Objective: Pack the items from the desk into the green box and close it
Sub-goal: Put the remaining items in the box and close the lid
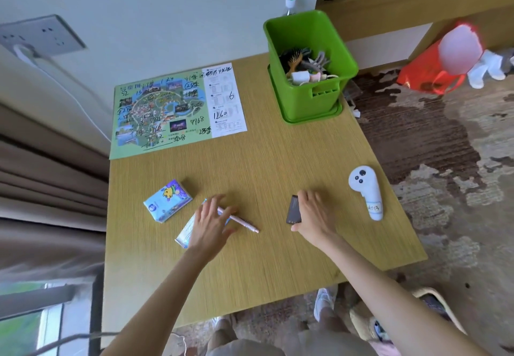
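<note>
We are leaning over a wooden desk (278,161) on patterned carpet (445,147). The green box (311,99) is standing open at the far right corner, holding a hairbrush (292,62). Our left hand (211,222) is hovering spread over a pink pen (244,222); our right hand (314,215) is pinching a dark flat pack (293,211).

green box (311,99) stands open, part-filled; pink pen (244,223), dark card (293,211) lie apart.
</note>
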{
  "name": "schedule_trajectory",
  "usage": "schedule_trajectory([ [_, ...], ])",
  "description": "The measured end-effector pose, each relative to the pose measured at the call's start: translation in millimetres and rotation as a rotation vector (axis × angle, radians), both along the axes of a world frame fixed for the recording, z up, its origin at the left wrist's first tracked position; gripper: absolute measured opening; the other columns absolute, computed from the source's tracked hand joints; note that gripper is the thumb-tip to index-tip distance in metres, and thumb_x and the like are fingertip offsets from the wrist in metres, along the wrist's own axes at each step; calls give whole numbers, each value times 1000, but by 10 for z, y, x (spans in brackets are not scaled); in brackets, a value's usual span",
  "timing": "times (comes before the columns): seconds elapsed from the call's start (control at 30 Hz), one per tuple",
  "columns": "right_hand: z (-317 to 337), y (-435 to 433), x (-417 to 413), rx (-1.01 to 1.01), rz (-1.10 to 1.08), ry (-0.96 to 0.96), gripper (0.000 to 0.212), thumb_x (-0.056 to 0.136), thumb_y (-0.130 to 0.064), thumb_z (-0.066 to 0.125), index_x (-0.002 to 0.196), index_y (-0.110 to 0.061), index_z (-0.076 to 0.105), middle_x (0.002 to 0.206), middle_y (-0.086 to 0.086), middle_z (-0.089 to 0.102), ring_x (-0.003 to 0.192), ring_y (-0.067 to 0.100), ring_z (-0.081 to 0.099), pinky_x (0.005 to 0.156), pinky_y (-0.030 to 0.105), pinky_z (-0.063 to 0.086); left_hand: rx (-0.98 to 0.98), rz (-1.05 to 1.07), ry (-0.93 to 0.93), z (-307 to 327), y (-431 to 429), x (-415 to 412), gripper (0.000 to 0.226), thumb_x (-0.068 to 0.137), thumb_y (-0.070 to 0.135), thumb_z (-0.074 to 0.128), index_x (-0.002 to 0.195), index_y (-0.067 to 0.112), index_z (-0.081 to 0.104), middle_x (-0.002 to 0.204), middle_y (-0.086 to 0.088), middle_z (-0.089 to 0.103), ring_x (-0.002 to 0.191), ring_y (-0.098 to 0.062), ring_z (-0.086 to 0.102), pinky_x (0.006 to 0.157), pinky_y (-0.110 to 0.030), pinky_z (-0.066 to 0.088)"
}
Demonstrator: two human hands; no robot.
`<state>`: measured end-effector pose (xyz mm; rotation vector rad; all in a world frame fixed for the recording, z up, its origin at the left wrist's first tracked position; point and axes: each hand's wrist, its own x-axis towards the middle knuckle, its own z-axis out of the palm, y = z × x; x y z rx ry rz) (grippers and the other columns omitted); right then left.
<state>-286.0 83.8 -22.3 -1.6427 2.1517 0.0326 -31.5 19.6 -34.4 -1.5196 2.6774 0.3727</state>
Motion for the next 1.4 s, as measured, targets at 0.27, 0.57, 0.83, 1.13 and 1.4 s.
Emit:
schedule_trajectory([
  [0.27, 6, 73, 114, -71, -291, -496, 35, 77, -28, 77, 88, -4, 54, 85, 7, 65, 76, 24, 63, 61, 32, 45, -85, 5, 76, 165, -89, -187, 4, 95, 9, 52, 96, 8, 56, 91, -7, 55, 83, -29, 53, 76, -37, 42],
  [0.57, 88, -103, 402, -76, -351, -865, 27, 83, -20, 74, 96, -5, 56, 91, 6, 65, 84, 21, 64, 71, 37, 52, 151, 523, -147, 166, 50, 417, 55, 91, 53, 52, 122, 8, 45, 125, -12, 47, 92, -27, 62, 59, -34, 46],
  [0.83, 21, -159, 555, -28, -380, -877, 22, 88, -17, 69, 98, -7, 52, 91, 2, 59, 81, 13, 62, 60, 29, 57, 339, 556, -120, 76, -17, 477, 67, 71, 67, 68, 113, 17, 56, 100, 0, 63, 89, -19, 63, 64, -29, 47],
  [1.13, 300, -751, 283, -203, -394, -831, 18, 91, -16, 65, 99, -11, 49, 86, -5, 55, 82, 19, 62, 57, 30, 59, 255, 492, 282, 608, -653, -175, 34, 87, 46, 61, 84, 13, 59, 75, -3, 65, 71, -25, 63, 56, -32, 46],
  [1.4, 1242, -1732, -550, -527, -417, -779, 20, 91, -15, 64, 102, -12, 47, 93, 4, 54, 82, 25, 63, 56, 37, 60, 149, 360, 651, 1648, -1692, -1112, 39, 87, 46, 64, 73, 16, 43, 61, 3, 45, 53, -17, 39, 50, -30, 28],
])
